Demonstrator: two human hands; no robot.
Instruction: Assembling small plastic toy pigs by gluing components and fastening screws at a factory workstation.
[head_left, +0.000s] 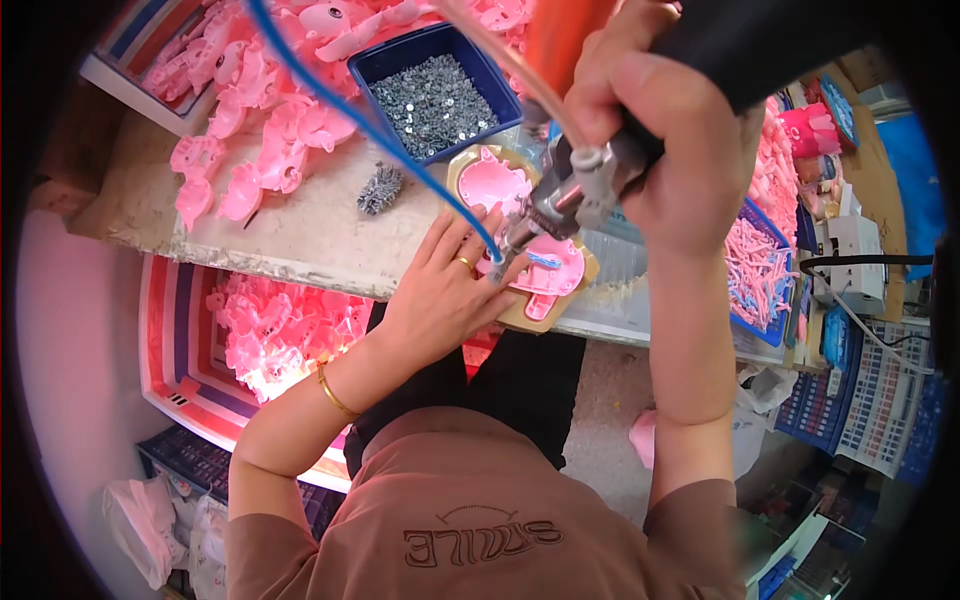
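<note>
Right fingers point(597, 108) clamp a power driver point(553, 206); left fingers point(440, 240) lie slightly apart on the pink plastic piece point(562, 268), seated in its tan holder point(516, 318) by the table point(300, 238) edge. Driver tip's at the piece: fastening looks underway. Spots done or left: can't tell.

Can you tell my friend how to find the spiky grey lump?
Look at the pale worktable, beyond the person's left hand. The lump sits there, just left of the near corner of the dark blue bin. It's small and bristly all over, unlike the smooth pink plastic parts further left.
</note>
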